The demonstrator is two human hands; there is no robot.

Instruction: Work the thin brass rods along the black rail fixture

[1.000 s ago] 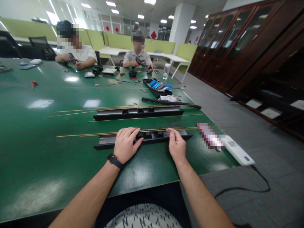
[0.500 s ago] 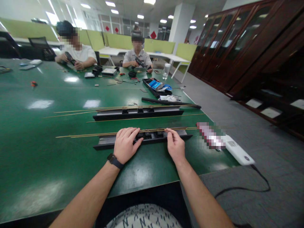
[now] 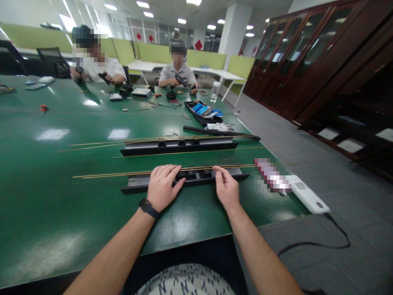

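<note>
In front of me lies a long black channel [image 3: 202,180] with a silvery inside and black blocks in its middle. Thin gold-coloured rods [image 3: 107,175] run along its far side, past both ends. My left hand [image 3: 162,184] is wrapped over the channel, fingers across the rods at the far edge and thumb on the near side. Farther right, my right hand [image 3: 226,186] pinches a thin rod between thumb and fingertips; the exact grip is partly hidden.
Behind lies a second channel [image 3: 178,148] with more rods, plus a loose rod [image 3: 184,153]. A black bar [image 3: 221,133] and a tray [image 3: 202,114] sit beyond. At right are a blurred-out phone-like object [image 3: 272,176] and a white corded device [image 3: 307,194]. Two people sit opposite.
One gold rod has slid a little to the left along the channel. My hands look almost unmoved. The person at the far left has moved their hands apart.
</note>
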